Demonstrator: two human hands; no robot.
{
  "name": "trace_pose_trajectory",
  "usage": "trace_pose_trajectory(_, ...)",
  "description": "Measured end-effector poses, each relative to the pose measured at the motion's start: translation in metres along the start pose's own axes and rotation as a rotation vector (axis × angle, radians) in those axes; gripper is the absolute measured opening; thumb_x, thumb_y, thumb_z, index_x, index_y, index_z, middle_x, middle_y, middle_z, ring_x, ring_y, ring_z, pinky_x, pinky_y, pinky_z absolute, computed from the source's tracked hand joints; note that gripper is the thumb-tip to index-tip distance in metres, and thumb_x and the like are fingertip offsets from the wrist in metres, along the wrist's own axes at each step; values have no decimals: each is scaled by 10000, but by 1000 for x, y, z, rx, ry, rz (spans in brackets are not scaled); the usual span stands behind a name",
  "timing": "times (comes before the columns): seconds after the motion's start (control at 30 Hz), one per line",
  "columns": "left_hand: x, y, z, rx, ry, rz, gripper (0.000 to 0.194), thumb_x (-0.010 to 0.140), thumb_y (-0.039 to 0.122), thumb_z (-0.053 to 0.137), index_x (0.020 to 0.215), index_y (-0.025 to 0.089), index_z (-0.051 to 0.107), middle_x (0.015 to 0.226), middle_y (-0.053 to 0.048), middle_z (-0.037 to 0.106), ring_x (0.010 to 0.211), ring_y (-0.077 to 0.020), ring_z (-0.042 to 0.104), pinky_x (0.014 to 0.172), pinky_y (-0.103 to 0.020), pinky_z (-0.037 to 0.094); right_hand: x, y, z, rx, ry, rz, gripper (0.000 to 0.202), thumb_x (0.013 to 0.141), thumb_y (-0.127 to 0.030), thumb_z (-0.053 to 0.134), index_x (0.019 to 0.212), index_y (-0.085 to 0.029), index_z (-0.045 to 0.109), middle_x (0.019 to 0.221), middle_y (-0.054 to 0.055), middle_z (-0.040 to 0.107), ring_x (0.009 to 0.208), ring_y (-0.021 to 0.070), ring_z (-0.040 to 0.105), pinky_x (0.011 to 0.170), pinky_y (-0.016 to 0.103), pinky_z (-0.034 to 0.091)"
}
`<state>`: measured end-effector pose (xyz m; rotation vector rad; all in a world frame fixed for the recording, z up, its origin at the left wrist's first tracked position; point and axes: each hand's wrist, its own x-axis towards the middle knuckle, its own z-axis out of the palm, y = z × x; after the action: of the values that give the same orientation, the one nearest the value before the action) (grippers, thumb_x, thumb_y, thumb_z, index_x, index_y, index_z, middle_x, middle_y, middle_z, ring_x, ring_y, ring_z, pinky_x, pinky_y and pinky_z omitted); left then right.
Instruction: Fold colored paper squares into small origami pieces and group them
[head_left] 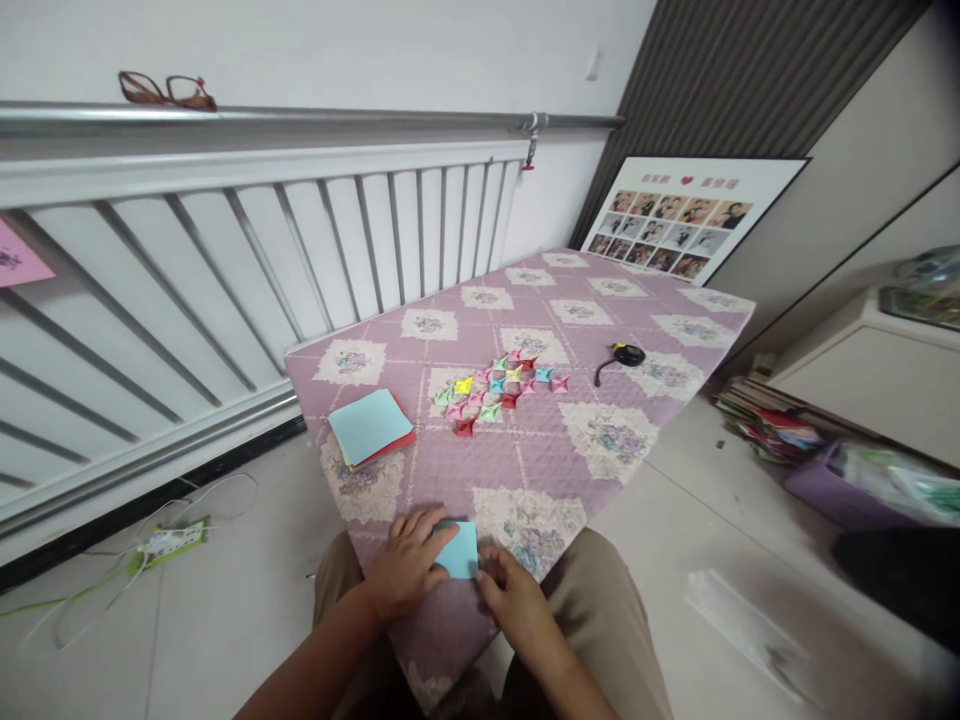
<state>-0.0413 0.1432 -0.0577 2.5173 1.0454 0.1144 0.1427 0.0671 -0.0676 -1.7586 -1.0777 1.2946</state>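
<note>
Light-blue paper lies flat near the front corner of the bench, between the two hands and touched by both. The left hand rests palm down over its left side: the fingers reach across the upper left corner, the thumb sits lower on the sheet, and this grip stands apart, with blue showing between thumb and forefinger. The right hand meets the opposite edge, low down, thumb and forefinger close to each other at the lower right corner; whether that grip is clamped on the paper or merely touching it, I cannot tell. Most of the visible blue lies between the left thumb and the right fingertips.

Beyond the left hand, well apart from it, sits a stack of larger sheets, blue on top, with red poking out beneath. Farther up the bench, right of the stack, small folded stars in pink, red, green, yellow and blue stand in slanting rows. To their right lies a black object with a curved tail.
</note>
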Motion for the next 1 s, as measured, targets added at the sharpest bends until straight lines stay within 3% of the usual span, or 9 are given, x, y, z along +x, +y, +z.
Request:
trace_pose_trajectory(0.23, -2, -2, 2, 20, 40, 33, 594, 843, 260, 575, 1397, 311, 368, 1478, -64, 313, 1330, -266, 260, 1064, -460, 218, 5, -15, 0, 28, -138, 155, 229, 786, -393, 533, 931, -219, 503, 577, -84, 536, 357, 59, 449, 330, 149, 251)
trace_pose_trajectory(0.5, 0, -8, 5, 15, 42, 65, 534, 852, 318, 579, 1361, 307, 420, 1463, -67, 318, 1310, -276, 267, 1046, -455, 245, 3, -23, -5, -103, -217, 194, 32, 795, -236, 504, 787, -206, 506, 493, -85, 511, 347, 63, 457, 345, 148, 287)
trace_pose_trajectory(0.77, 3, -8, 6, 10, 42, 56, 501, 842, 305, 588, 1327, 314, 462, 1448, -62, 343, 1299, -276, 276, 1029, -450, 259, 4, -19, -3, -281, -241, 134, 95, 766, -123, 509, 719, -200, 479, 480, -82, 493, 370, 81, 464, 396, 185, 355)
trace_pose_trajectory(1.0, 3, -8, 3, 2, 44, 69, 493, 835, 306, 595, 1315, 316, 482, 1434, -70, 352, 1281, -287, 289, 1011, -455, 272, 3, -25, -8, -473, -254, 34, 81, 779, -130, 524, 724, -180, 556, 562, -40, 552, 501, 97, 513, 503, 203, 354)
